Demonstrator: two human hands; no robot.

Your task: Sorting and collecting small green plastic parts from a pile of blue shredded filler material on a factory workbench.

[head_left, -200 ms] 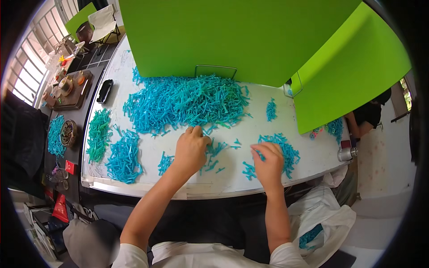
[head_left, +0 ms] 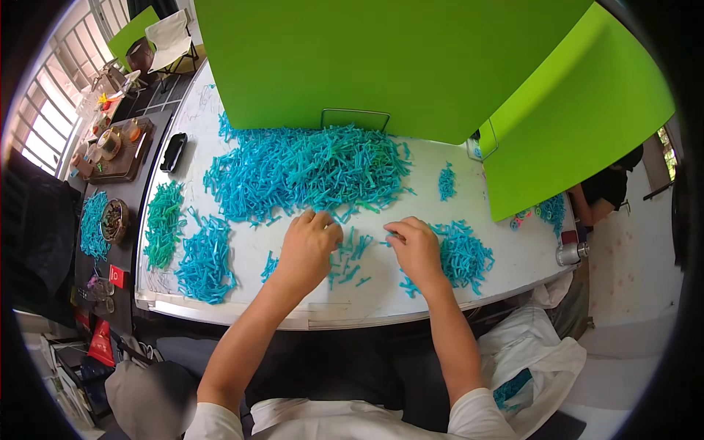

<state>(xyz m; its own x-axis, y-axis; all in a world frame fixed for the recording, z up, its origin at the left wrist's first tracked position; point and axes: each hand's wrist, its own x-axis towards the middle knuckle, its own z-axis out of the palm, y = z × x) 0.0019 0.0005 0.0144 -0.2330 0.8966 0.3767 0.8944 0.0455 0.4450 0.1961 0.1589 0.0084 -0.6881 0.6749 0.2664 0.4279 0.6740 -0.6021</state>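
A large heap of small, slim blue plastic pieces (head_left: 293, 172) lies across the middle of the white table, some of them greenish. My left hand (head_left: 308, 246) is at the heap's near edge with its fingers curled down; what they hold, if anything, is hidden. To its right, my right hand (head_left: 414, 249) is closed in a pinch, and a small blue plastic piece (head_left: 386, 241) shows at the fingertips. Scattered loose pieces (head_left: 352, 253) lie between the two hands. Next to my right wrist spreads a smaller blue pile (head_left: 466, 253).
A green pile (head_left: 163, 224) and a blue pile (head_left: 204, 260) lie at the left. Upright green boards (head_left: 396, 66) stand behind the heap. A black tray (head_left: 173, 152) sits at the table's left. Another person's arm (head_left: 579, 205) shows at the right; a white sack (head_left: 543, 352) stands below.
My right hand has moved left and slightly away from me, from beside the right pile toward my left hand. My left hand has shifted only slightly.
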